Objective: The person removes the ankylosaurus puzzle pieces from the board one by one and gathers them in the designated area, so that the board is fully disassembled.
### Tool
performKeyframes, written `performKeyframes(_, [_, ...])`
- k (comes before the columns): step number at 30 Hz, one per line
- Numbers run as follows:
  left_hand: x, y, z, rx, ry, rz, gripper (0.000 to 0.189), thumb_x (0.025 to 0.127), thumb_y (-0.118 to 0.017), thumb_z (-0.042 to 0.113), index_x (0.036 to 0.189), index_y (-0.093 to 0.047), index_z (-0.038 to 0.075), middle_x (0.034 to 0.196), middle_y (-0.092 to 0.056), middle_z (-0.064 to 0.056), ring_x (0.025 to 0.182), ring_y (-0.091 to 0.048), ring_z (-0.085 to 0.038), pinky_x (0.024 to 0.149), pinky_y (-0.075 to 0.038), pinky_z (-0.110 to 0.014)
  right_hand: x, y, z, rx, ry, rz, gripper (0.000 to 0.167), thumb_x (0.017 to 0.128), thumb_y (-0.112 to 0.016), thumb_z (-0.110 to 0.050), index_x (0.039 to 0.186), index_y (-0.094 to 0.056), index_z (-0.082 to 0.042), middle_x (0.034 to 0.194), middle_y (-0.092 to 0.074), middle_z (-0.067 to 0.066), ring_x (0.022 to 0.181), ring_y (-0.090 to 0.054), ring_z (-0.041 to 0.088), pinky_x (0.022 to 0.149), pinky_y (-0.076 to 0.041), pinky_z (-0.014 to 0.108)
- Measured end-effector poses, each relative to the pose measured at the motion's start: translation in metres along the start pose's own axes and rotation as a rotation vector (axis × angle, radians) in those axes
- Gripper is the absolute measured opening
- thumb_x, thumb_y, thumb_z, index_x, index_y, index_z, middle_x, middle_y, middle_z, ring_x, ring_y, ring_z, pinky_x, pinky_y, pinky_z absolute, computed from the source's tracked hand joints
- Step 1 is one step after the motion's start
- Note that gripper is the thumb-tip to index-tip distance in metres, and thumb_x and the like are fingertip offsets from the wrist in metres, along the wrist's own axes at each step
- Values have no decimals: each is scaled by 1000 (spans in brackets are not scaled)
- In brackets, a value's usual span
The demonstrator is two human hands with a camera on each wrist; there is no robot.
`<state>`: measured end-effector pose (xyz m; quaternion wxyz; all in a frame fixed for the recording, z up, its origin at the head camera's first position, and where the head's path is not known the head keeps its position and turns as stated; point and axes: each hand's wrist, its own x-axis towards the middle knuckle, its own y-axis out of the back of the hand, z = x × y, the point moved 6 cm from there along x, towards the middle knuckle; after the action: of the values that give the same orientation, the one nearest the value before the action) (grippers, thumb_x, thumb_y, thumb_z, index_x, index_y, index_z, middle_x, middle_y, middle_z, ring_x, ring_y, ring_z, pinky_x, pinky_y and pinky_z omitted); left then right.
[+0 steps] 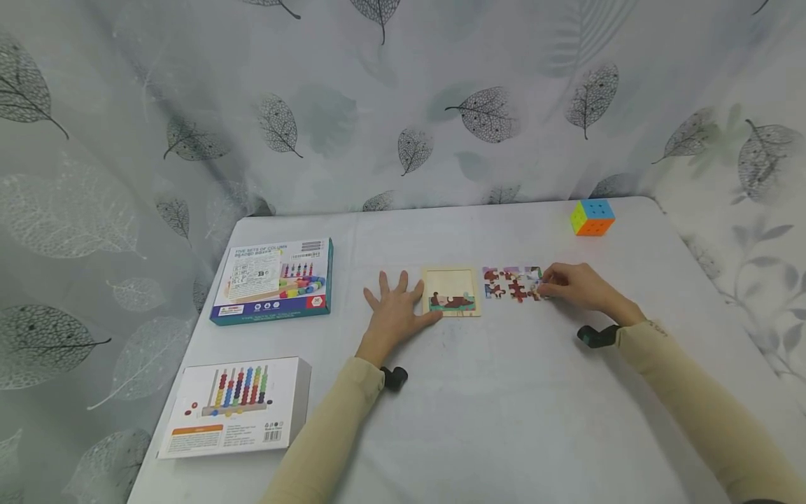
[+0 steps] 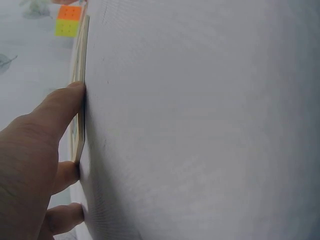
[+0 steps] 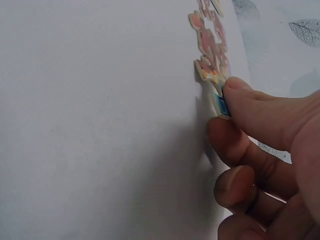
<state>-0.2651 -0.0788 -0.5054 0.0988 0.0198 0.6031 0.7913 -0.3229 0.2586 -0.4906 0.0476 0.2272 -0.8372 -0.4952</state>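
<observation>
Beside the left hand (image 1: 392, 323) lies a small square wooden puzzle tray (image 1: 478, 294). The left fingers are spread out straight, and the thumb touches the tray's lower left edge. Joined brown and green puzzle pieces (image 1: 462, 304) fill the lower part of the tray; its upper part shows bare wood. To the right is a patch of loose jigsaw pieces (image 1: 513, 288), brown and multicoloured. At their right end the right hand (image 1: 576, 283) pinches a puzzle piece (image 3: 221, 106) with a blue patch between thumb and forefinger. The other right fingers are curled.
A cube puzzle (image 1: 593, 218) in blue, yellow and orange stands at the back right. On the left lie a bead-set box (image 1: 317, 269) and, nearer, a white box (image 1: 239, 430) picturing coloured beads on rods. A leaf-patterned curtain (image 1: 352, 168) hangs behind the table.
</observation>
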Motion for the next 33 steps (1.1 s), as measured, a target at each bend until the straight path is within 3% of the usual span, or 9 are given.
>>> performKeyframes(7, [0, 0, 0, 7, 4, -2, 81, 86, -60, 72, 152, -47, 26, 163, -36, -14, 152, -16, -56, 108, -18, -83, -1, 0, -2, -15, -2, 47, 27, 94, -71, -26, 105, -66, -3, 87, -71, 8, 78, -58, 16, 71, -46, 29])
performKeyframes(13, [1, -1, 0, 5, 5, -14, 82, 86, -60, 72, 152, -46, 26, 164, -34, -14, 152, -13, -55, 108, -17, -83, -1, 1, -4, 2, -12, 39, 30, 94, -72, -27, 103, -64, 1, 94, -72, 14, 84, -63, 21, 74, -50, 33])
performKeyframes(26, [2, 1, 0, 7, 4, -10, 81, 86, -61, 71, 152, -45, 26, 164, -34, -14, 152, -14, -55, 109, -17, -83, 8, -1, 0, -23, -43, 18, 30, 92, -73, -24, 104, -61, 1, 88, -66, 11, 77, -53, 19, 68, -43, 28])
performKeyframes(33, [1, 1, 0, 3, 3, -12, 82, 86, -60, 71, 153, -45, 26, 164, -34, -14, 152, -13, -55, 109, -17, -83, 16, -2, -11, 2, -61, 6, 32, 95, -69, -26, 111, -62, 2, 93, -67, 13, 78, -53, 21, 68, -43, 28])
